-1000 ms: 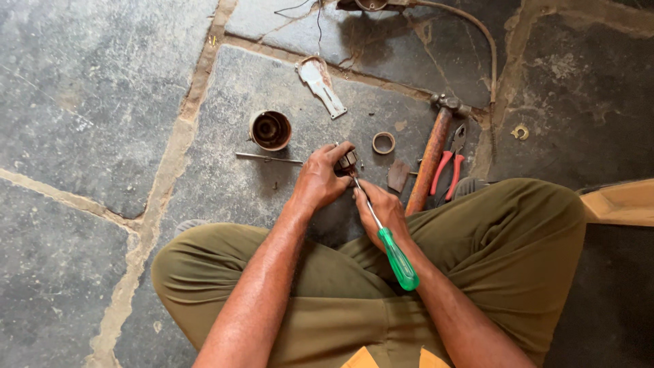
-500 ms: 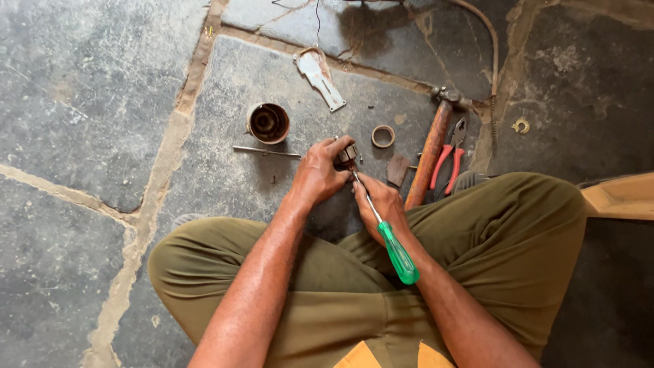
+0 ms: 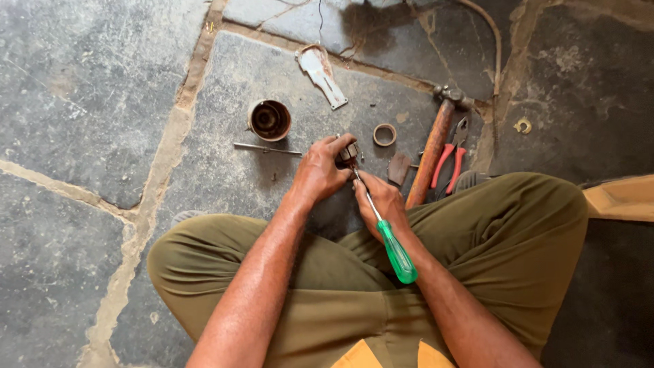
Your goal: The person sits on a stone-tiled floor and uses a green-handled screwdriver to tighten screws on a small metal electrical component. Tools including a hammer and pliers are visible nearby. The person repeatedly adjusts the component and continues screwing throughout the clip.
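Observation:
I sit cross-legged on a stone floor. My left hand (image 3: 319,172) grips a small dark metal part (image 3: 349,154) just above my knees. My right hand (image 3: 381,201) holds a screwdriver with a green handle (image 3: 396,252); its thin metal shaft runs up to the part, and the tip is hidden against it. The two hands nearly touch each other.
On the floor beyond my hands lie a rusty round cup (image 3: 269,120), a thin metal rod (image 3: 267,148), a metal ring (image 3: 385,134), a pale flat plate (image 3: 323,73), a wooden-handled hammer (image 3: 434,148) and red-handled pliers (image 3: 449,160). A small brass ring (image 3: 523,125) sits at the right.
Both hands stay on the part and the screwdriver with only slight shifts. The view has drifted a little, so the floor items sit slightly lower and left.

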### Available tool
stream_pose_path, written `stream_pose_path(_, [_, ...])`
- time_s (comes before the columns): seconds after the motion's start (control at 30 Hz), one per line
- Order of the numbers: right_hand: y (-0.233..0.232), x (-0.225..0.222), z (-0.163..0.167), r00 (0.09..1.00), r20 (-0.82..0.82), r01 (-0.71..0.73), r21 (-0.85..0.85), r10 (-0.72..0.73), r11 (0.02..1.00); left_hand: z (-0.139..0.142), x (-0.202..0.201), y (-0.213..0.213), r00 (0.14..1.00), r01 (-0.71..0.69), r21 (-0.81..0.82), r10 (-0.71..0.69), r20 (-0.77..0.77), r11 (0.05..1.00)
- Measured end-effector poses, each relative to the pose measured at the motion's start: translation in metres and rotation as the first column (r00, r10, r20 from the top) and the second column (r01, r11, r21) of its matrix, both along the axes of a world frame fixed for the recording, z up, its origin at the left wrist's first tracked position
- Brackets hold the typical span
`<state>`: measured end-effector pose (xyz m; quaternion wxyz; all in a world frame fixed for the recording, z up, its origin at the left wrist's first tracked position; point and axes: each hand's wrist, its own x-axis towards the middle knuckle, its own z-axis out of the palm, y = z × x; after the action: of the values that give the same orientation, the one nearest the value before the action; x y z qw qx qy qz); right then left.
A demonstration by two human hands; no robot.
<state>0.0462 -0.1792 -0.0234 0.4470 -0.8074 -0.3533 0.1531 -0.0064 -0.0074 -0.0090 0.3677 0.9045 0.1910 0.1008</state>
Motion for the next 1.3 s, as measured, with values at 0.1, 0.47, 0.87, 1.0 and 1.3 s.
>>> stream_pose_path(0.1, [0.0003,-0.0001,0.0006,0.998,0.055,0.006,-0.049,-0.003,0.999,0.0012,0.0003,-0.0002,1.000,0.000,-0.030,-0.001,-0.024,1.000])
stream_pose_path(0.47, [0.0000,-0.0015,-0.0003,0.999,0.046,-0.004,-0.069,0.008,0.998,0.0042,-0.0001,-0.0014,1.000,-0.008,-0.019,0.007,-0.012,1.000])
stream_pose_path(0.87, [-0.0004,-0.0034,-0.0010,0.998,0.058,0.005,-0.066,-0.001,0.998,0.0007,0.0000,-0.0005,1.000,-0.003,-0.016,0.003,-0.012,1.000])
stream_pose_path(1.0, [0.0007,-0.0008,0.0000,0.999,0.036,-0.006,-0.072,0.009,0.997,-0.0008,0.0006,0.0009,0.999,-0.006,-0.013,0.006,0.034,1.000])
stream_pose_path(1.3, [-0.0008,0.0014,0.0025,1.000,0.012,0.013,-0.021,-0.013,1.000,-0.0003,0.0005,-0.0001,1.000,0.012,0.018,-0.012,0.007,1.000])
